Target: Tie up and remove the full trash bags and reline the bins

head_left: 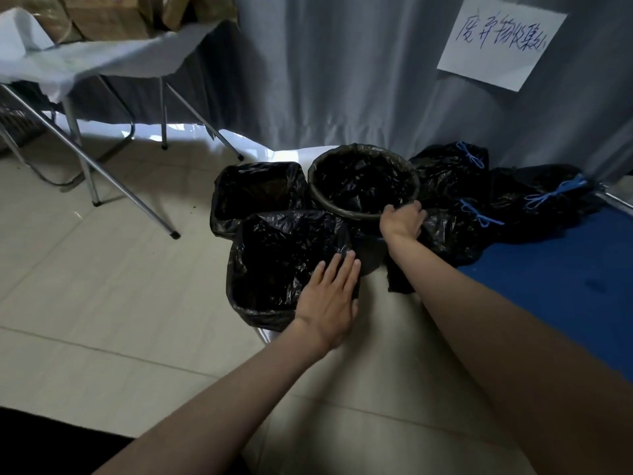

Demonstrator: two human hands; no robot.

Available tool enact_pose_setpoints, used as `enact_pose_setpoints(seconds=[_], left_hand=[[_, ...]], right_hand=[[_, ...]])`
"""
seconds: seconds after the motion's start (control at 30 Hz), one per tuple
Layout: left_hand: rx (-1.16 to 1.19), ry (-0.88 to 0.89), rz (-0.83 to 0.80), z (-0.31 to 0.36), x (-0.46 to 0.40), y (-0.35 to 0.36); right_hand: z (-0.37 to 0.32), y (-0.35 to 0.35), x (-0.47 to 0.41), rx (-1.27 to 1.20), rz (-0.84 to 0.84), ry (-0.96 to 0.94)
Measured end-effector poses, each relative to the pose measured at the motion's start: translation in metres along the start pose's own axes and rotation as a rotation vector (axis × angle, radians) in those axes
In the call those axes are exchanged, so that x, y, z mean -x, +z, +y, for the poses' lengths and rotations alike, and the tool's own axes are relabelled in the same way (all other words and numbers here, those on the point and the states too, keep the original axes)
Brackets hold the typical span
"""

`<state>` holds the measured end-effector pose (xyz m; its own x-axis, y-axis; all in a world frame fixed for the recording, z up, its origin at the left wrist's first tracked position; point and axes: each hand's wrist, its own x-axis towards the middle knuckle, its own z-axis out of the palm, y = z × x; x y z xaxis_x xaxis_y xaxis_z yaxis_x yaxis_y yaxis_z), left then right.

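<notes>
Three bins lined with black bags stand together on the tiled floor. The near square bin (274, 265) has my left hand (330, 299) lying flat on its right rim, fingers straight. My right hand (404, 221) grips the front right rim of the round bin (363, 180), fingers curled over the liner edge. A second square bin (255, 192) stands behind on the left. Three tied black bags with blue drawstrings lie to the right: one at the back (452, 166), one in front (459, 224), one far right (548, 197).
A folding table (102, 60) with a white cover and cardboard boxes stands at the back left, its metal legs reaching toward the bins. A grey curtain (342, 70) with a handwritten paper sign (500, 42) hangs behind. A blue mat (565, 289) covers the floor at right.
</notes>
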<state>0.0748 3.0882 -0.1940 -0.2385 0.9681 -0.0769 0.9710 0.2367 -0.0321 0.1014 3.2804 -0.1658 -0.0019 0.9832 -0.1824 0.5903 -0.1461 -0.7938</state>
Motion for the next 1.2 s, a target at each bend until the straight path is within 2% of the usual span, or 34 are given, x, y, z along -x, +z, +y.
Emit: enact_pose_setpoints(seconds=[0.1, 0.27, 0.47, 0.63, 0.93, 1.07, 1.2], left_hand=[[-0.012, -0.012, 0.054, 0.0, -0.002, 0.009], [-0.023, -0.049, 0.098, -0.013, -0.013, 0.017], [-0.072, -0.103, 0.069, -0.057, -0.03, 0.018], [-0.1, -0.121, 0.037, -0.107, -0.043, 0.013], [-0.074, -0.197, 0.001, -0.177, -0.066, 0.007], [-0.062, -0.212, 0.006, -0.185, -0.069, 0.002], [-0.039, -0.227, 0.016, -0.182, -0.068, -0.007]], right_hand=[[-0.004, 0.008, -0.011, 0.1, 0.049, -0.086], [0.013, 0.022, -0.019, 0.208, 0.051, -0.351], [0.013, 0.041, -0.02, 0.343, -0.057, -0.562], [-0.004, 0.066, -0.016, 0.506, -0.178, -0.624], [-0.053, 0.11, -0.012, 0.621, -0.397, -0.623], [-0.068, 0.109, 0.0, 0.631, -0.409, -0.629], [-0.072, 0.1, 0.02, 0.585, -0.372, -0.736]])
